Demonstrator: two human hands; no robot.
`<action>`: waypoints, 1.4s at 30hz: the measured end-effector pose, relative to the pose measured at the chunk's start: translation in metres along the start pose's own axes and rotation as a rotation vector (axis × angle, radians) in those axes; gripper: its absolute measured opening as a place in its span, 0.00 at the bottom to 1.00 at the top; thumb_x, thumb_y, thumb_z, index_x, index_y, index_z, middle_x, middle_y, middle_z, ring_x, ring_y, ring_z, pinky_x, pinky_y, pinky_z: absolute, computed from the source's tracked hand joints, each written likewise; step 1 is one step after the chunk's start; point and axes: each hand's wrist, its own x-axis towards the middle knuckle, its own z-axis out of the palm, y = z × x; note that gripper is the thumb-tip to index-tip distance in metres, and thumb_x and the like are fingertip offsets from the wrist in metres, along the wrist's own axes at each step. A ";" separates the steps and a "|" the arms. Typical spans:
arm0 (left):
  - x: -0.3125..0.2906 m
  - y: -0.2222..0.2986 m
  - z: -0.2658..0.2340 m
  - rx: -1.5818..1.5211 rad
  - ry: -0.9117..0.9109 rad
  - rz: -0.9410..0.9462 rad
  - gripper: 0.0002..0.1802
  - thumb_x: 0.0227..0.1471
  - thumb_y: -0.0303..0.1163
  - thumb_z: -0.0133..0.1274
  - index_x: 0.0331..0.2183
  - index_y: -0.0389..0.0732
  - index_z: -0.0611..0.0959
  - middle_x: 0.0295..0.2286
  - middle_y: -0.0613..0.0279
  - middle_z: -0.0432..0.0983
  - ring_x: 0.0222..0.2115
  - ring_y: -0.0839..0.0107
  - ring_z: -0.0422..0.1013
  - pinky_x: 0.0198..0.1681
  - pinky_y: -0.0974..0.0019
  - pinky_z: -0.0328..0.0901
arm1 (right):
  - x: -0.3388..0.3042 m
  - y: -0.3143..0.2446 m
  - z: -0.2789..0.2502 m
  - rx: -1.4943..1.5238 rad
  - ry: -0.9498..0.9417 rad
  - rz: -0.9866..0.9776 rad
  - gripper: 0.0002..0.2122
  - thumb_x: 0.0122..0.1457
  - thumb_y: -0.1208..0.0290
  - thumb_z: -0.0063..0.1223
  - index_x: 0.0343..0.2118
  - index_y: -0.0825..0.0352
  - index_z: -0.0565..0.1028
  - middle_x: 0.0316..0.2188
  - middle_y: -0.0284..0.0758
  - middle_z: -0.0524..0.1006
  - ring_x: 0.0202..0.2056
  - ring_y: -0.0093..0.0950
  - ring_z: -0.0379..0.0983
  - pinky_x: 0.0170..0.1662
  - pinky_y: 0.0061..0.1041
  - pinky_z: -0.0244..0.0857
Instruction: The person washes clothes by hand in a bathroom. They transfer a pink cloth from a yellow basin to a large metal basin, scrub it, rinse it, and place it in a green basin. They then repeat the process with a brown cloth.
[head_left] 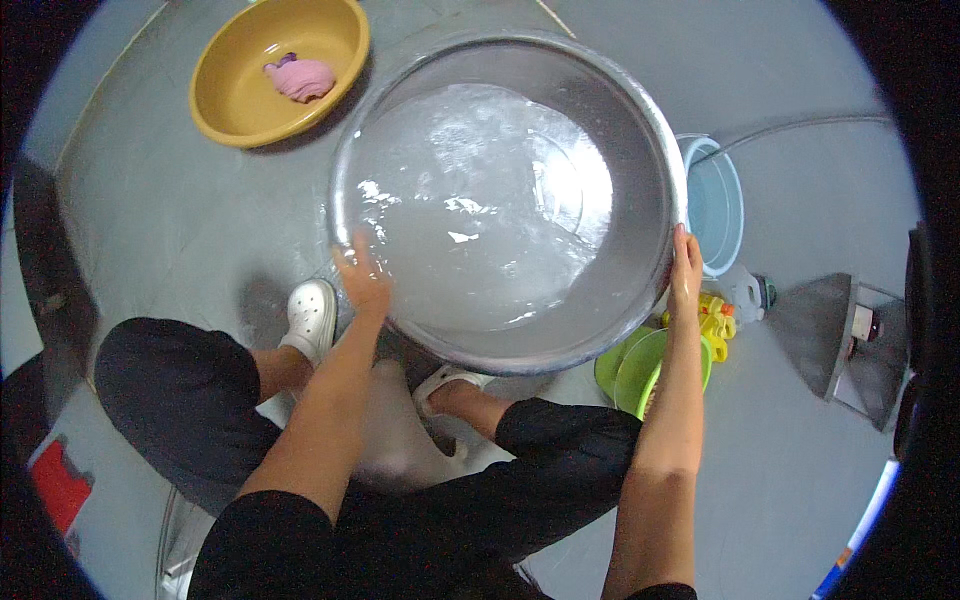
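Large metal basin: occupies the centre of view, lifted off the grey floor and tipped, with soapy grey water sloshing inside and riding toward the 4 o'clock wall. No cloth shows in it; in my judgement washing in this basin is over and emptying it remains, since the water has not yet left the rim.

Yellow basin: at 11 o'clock, on the floor, holding one wrung pink cloth.

Pale blue bucket: at 3 o'clock, partly behind the metal basin.

Green bowl: at 5 o'clock, beside a white jug.

Left hand: clasped over the near rim at 7 o'clock, fingers inside.

Right hand: closed on the rim at 4 o'clock, fingers flat along the outer edge.
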 end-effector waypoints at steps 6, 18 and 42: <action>0.016 -0.008 -0.018 0.120 -0.172 0.060 0.38 0.38 0.19 0.50 0.54 0.46 0.59 0.51 0.33 0.48 0.51 0.40 0.50 0.52 0.53 0.51 | 0.027 -0.015 0.015 -0.092 0.026 -0.212 0.14 0.56 0.58 0.47 0.28 0.67 0.71 0.20 0.25 0.66 0.25 0.17 0.58 0.31 0.18 0.55; -0.031 0.028 0.029 -0.079 -0.386 -0.463 0.16 0.50 0.37 0.43 0.34 0.38 0.80 0.32 0.48 0.74 0.35 0.57 0.69 0.41 0.54 0.61 | 0.017 -0.029 0.033 -0.140 0.144 -0.292 0.17 0.53 0.56 0.49 0.23 0.69 0.70 0.15 0.29 0.64 0.21 0.18 0.56 0.26 0.20 0.54; -0.027 0.213 0.008 -1.461 -1.038 -0.665 0.21 0.52 0.35 0.45 0.48 0.40 0.66 0.44 0.47 0.65 0.41 0.57 0.67 0.45 0.60 0.64 | -0.011 -0.065 0.032 -0.184 0.201 -0.315 0.17 0.54 0.56 0.47 0.23 0.69 0.70 0.16 0.34 0.65 0.21 0.24 0.59 0.29 0.24 0.57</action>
